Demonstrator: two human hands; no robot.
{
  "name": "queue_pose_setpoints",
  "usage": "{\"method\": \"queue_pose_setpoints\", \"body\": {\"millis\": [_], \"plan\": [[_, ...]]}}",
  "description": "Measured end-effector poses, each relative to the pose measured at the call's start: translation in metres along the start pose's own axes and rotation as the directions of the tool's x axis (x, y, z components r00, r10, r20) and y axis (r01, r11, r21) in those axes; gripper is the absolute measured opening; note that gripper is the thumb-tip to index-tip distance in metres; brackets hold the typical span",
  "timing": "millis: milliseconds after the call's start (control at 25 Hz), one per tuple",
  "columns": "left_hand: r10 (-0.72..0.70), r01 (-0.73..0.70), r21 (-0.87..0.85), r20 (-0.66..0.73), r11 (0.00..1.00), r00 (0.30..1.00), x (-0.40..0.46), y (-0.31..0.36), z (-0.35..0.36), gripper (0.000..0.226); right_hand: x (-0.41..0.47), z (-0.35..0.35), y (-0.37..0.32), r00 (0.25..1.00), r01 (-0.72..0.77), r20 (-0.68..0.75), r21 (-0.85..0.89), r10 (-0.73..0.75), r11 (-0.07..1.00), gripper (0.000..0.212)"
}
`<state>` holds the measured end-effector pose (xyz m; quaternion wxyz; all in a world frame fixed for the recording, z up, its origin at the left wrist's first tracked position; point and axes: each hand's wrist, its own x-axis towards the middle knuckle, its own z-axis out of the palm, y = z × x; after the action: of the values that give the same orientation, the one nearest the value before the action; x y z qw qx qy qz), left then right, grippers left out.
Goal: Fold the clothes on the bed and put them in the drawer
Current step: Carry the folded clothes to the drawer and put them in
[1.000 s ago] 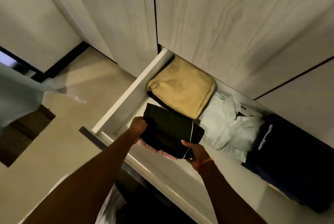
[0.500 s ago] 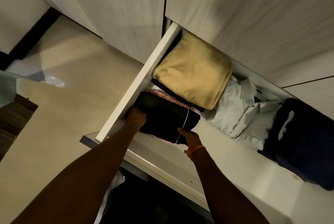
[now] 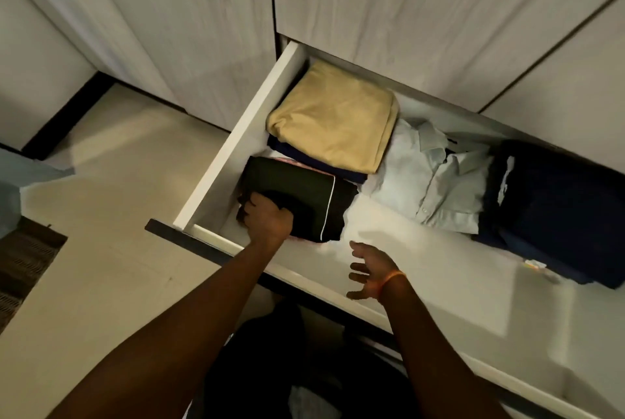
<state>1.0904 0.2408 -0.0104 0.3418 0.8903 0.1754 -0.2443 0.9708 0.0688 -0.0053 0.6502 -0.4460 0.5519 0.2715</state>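
A folded black garment with a thin white stripe (image 3: 304,195) lies in the front left corner of the open white drawer (image 3: 247,134), on top of a pink piece whose edge shows beneath it. My left hand (image 3: 269,219) is closed on the garment's near left edge and presses down on it. Over the drawer's front rail, my right hand (image 3: 370,271) hovers with fingers spread, holding nothing and apart from the garment. Behind the black garment sits a folded tan garment (image 3: 334,124) on a dark blue one.
A folded pale blue shirt (image 3: 436,178) lies in the middle of the drawer and a dark navy pile (image 3: 558,209) at its right. Bare drawer floor (image 3: 422,249) shows in front of the shirt. Wood-grain wardrobe doors (image 3: 406,13) rise behind. Beige floor (image 3: 111,215) spreads to the left.
The black garment has come down from mid-air to rest in the drawer's front left corner. My right hand has let go of it and pulled back, fingers spread. My left hand stays on it.
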Motion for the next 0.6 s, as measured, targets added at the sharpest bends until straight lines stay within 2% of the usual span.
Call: {"method": "queue_pose_setpoints", "body": {"millis": [120, 200, 240, 320, 360, 440, 520, 600], "plan": [[0.179, -0.184, 0.047, 0.103, 0.982, 0.978, -0.028, -0.006, 0.021, 0.054, -0.014, -0.011, 0.013, 0.977, 0.203, 0.099, -0.193, -0.186, 0.96, 0.056], [0.367, -0.403, 0.133, 0.233, 0.905, 0.901, -0.046, -0.011, 0.036, 0.039, -0.025, -0.019, 0.024, 0.928, 0.372, 0.141, -0.359, -0.344, 0.856, 0.055], [0.472, -0.536, 0.185, 0.299, 0.824, 0.829, -0.057, -0.015, 0.041, 0.033, -0.031, -0.024, 0.033, 0.883, 0.461, 0.152, -0.453, -0.443, 0.763, 0.052], [0.65, -0.741, 0.231, 0.365, 0.63, 0.666, -0.077, -0.019, 0.045, 0.025, -0.04, -0.035, 0.056, 0.743, 0.574, 0.133, -0.631, -0.656, 0.522, 0.05], [0.704, -0.79, 0.232, 0.359, 0.568, 0.612, -0.084, -0.016, 0.043, 0.021, -0.042, -0.038, 0.061, 0.663, 0.576, 0.116, -0.71, -0.74, 0.404, 0.052], [0.817, -0.867, 0.226, 0.296, 0.444, 0.495, -0.113, -0.038, 0.049, 0.021, -0.048, -0.05, 0.103, 0.453, 0.517, 0.068, -0.832, -0.889, 0.2, 0.053], [0.9, -0.903, 0.323, 0.237, 0.282, 0.366, -0.145, -0.054, 0.061, 0.032, -0.053, -0.065, 0.14, 0.271, 0.414, -0.041, -0.897, -0.962, 0.155, 0.049], [0.935, -0.885, 0.447, 0.245, 0.127, 0.257, -0.175, -0.075, 0.08, 0.033, -0.052, -0.075, 0.172, 0.121, 0.282, -0.086, -0.952, -0.989, 0.117, 0.042]]}}
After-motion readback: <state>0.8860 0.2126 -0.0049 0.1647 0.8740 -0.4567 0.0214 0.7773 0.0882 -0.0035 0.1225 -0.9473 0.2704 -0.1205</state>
